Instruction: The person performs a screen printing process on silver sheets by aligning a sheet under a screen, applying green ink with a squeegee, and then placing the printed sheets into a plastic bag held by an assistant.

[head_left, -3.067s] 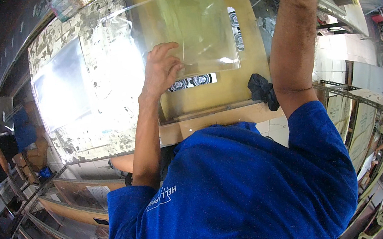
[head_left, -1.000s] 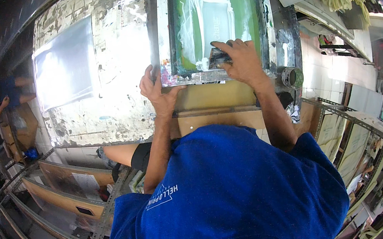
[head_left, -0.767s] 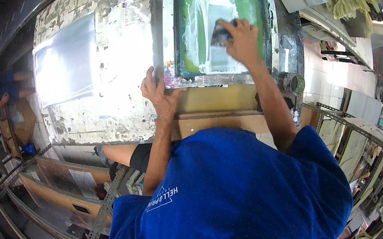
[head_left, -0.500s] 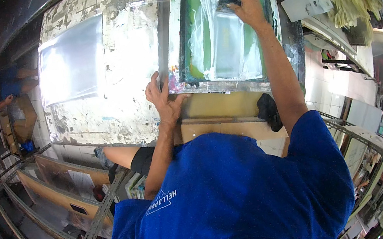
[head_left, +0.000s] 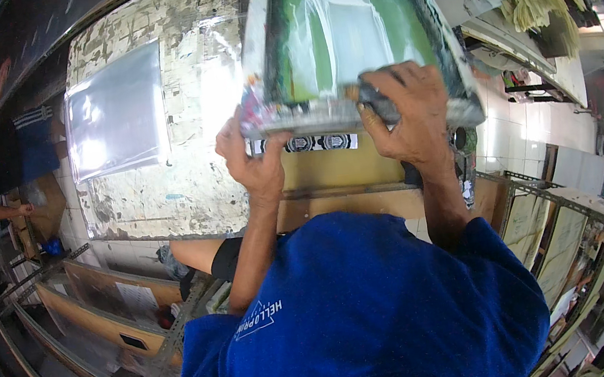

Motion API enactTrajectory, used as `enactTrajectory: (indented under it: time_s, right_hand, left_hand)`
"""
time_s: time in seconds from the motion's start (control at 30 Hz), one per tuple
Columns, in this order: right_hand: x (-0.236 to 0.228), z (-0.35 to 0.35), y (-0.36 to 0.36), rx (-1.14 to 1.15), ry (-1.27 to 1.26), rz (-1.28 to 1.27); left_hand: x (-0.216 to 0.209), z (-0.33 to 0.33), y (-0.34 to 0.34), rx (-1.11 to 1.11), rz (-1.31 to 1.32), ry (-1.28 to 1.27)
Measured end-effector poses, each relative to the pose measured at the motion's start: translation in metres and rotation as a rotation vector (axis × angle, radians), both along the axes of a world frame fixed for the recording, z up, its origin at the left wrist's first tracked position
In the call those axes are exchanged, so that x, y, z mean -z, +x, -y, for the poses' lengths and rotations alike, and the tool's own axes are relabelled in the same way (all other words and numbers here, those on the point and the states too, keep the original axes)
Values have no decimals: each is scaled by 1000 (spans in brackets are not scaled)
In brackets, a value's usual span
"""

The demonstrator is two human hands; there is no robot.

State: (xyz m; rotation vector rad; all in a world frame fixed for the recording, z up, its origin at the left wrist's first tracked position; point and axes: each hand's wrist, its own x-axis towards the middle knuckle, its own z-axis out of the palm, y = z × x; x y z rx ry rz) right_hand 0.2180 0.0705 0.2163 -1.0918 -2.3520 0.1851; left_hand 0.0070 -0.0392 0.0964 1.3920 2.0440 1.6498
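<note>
The frame [head_left: 256, 42] stood tilted over the yellow board [head_left: 345, 171], its near edge now raised, exposing a printed strip [head_left: 304, 144]. The right hand [head_left: 417, 108], back from the far end, grasped a dark scraper [head_left: 380, 102]; the left hand [head_left: 252, 161] gripped the near-left corner.

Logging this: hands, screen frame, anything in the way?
Left hand at screen frame's near-left corner, grip unclear. Right hand holding dark tool at near rim. Mesh streaked white over green. Right hand hides some rim.

The screen [head_left: 352, 37] is green streaked white, the board [head_left: 341, 168] mustard-yellow.
</note>
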Motion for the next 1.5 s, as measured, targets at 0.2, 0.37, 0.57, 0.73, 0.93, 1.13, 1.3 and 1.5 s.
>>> enactTrajectory:
  time_s: [0.2, 0.37, 0.57, 0.73, 0.93, 1.13, 1.3, 1.5]
  right_hand:
    - [-50, -62, -4, -23, 405, -107]
    - [-110, -88, -23, -107, 527, -228]
    - [-116, -115, -26, -46, 292, -279]
    - [-125, -113, -27, -18, 192, -236]
    - [-123, -114, -25, -21, 190, -246]
    - [-119, -114, -26, -30, 185, -273]
    - [-116, -111, -26, 10, 145, -278]
    - [-112, -101, -27, -11, 486, -180]
  left_hand:
    - [-7, -31, -31, -163, 11, -35]
    - [92, 6, -36, -508, -532, -599]
    - [82, -6, -32, -450, -550, -350]
    - [19, -30, -41, -428, -349, -120]
    - [-4, -22, -96, -469, -123, -46]
    - [16, 21, -186, -573, -121, 31]
    - [3, 8, -160, -935, -802, -151]
    - [47, -27, -64, 358, -399, -168]
